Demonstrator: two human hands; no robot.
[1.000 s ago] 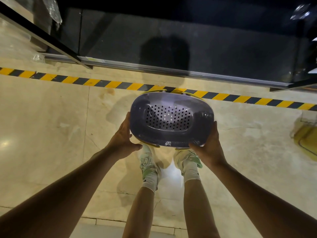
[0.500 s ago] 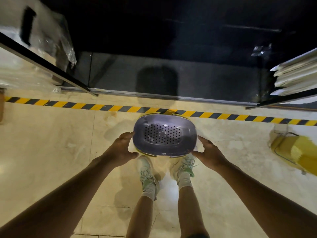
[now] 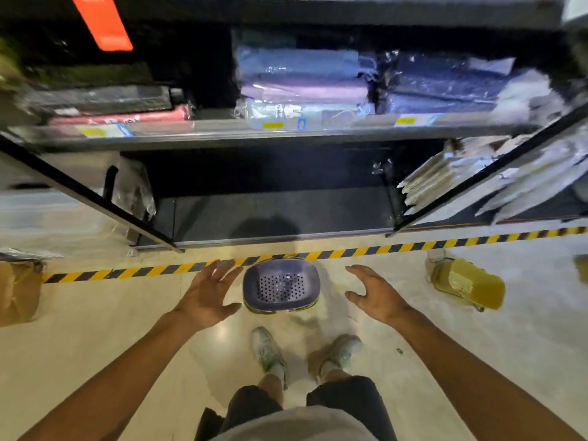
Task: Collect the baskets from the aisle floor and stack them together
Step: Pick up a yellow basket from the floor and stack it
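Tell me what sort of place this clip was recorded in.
Most likely a shop or stockroom aisle. Metal shelving holds plastic-wrapped folded goods above yellow price-style labels, black-and-yellow hazard tape runs along the polished floor, and plastic baskets, purple and yellow, lie on it.

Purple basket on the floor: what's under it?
The purple basket sits nested on a yellow-green basket; only that one's rim shows along the near edge. Whether more baskets lie below is hidden. Both hands, left and right, are open and apart from it.
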